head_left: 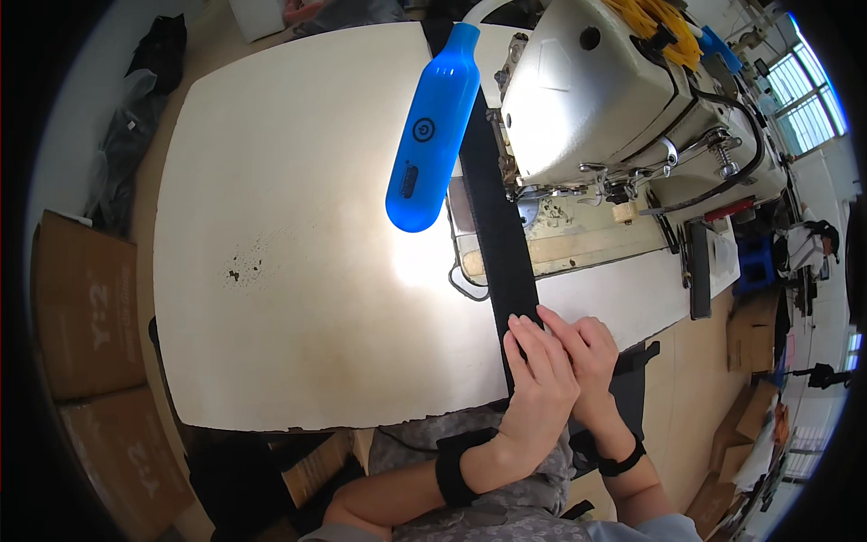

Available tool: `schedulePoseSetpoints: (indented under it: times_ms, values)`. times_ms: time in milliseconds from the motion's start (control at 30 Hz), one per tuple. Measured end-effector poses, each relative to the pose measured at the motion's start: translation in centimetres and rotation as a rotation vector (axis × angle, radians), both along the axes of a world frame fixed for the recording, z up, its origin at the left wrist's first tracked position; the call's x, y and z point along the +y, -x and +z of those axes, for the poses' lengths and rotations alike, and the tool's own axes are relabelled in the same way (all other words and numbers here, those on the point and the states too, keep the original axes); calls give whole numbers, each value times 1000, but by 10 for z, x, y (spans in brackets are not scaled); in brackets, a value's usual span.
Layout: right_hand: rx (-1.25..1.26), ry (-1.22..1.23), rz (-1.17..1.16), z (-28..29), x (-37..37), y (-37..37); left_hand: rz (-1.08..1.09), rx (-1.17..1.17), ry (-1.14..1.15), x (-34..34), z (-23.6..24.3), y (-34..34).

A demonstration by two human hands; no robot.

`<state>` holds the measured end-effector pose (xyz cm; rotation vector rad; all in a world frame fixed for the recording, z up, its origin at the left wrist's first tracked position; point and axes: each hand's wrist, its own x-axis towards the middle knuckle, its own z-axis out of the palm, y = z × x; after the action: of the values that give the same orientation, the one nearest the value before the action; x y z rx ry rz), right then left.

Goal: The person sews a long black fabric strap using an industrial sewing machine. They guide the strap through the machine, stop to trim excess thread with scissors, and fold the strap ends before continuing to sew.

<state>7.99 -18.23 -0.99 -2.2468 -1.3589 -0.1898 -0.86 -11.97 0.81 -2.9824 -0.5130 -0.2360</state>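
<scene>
A long black fabric strip (502,212) runs from the far edge of the white table (298,334) to its near edge. It passes just left of the needle area of a cream sewing machine (560,99). At the near end of the strip, my left hand (542,384) has its fingers bent together over the fabric. My right hand (589,359) is close beside it, fingertips curled at the strip's right edge. Both hands are closed on the fabric, and parts of the fingertips and thumbs are hidden. Each wrist wears a black band.
A blue lamp (432,149) hangs over the strip and lights the table. Black tweezers-like tools (668,226) lie on the right part of the machine bed. Cardboard boxes (90,307) stand on the left, and more boxes (754,334) are on the right floor.
</scene>
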Motion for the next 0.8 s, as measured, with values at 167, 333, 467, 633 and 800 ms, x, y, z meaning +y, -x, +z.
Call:
schedulePoseSetpoints:
  times_ms: [167, 333, 467, 633, 800]
  values:
    - [-11, 10, 3, 0, 0, -1, 2, -16, -7, -1, -2, -1]
    - [6, 0, -4, 2, 1, 0, -6, -21, -11, 0, -3, 0]
    - [12, -5, -6, 1, 2, 0, -12, -12, -8, 1, -1, 0]
    - [-4, 21, 2, 4, 3, 0, -11, -10, 0, 1, 0, 0]
    - [-3, 20, -6, 1, 4, 0, -11, -14, 9, 1, 1, 0]
